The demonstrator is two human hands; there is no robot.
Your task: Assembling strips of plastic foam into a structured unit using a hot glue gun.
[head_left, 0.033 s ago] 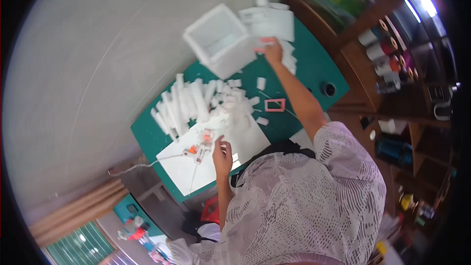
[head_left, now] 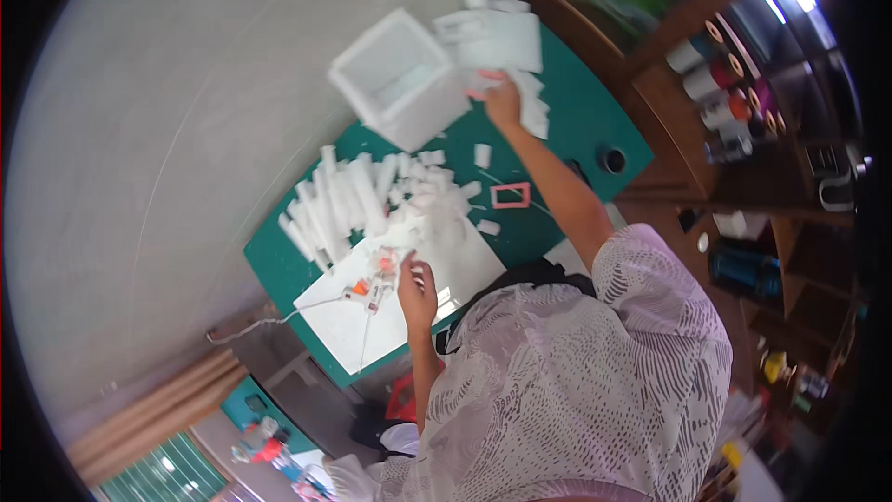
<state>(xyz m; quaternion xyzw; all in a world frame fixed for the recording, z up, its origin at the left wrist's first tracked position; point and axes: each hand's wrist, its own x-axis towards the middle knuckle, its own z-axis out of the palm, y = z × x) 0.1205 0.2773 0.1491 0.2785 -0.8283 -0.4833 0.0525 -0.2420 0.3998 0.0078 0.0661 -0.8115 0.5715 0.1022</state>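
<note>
My right hand (head_left: 503, 102) reaches to the far side of the table, beside a white foam box (head_left: 409, 116) with an open top. Its fingers are closed on a pink-edged piece (head_left: 481, 84), blurred and partly hidden. Over a white board (head_left: 344, 335), my left hand (head_left: 417, 288) has its fingers loosely bent and apart, with nothing visible in them. Just left of it lies a white and orange hot glue gun (head_left: 375, 296) with a cord. Several white foam rolls (head_left: 339, 195) and small cut foam pieces (head_left: 418, 191) lie beyond the board.
A pink rectangular frame (head_left: 510, 196) lies on the green tabletop (head_left: 576, 93) below my right forearm. A dark round cup (head_left: 612, 161) stands near the right edge. Flat white foam sheets (head_left: 506, 42) are stacked behind the box. Wooden shelves (head_left: 743, 270) rise at the right.
The whole view has shifted slightly, so the table and box sit a little further left. Both hands keep nearly the same places relative to the things around them.
</note>
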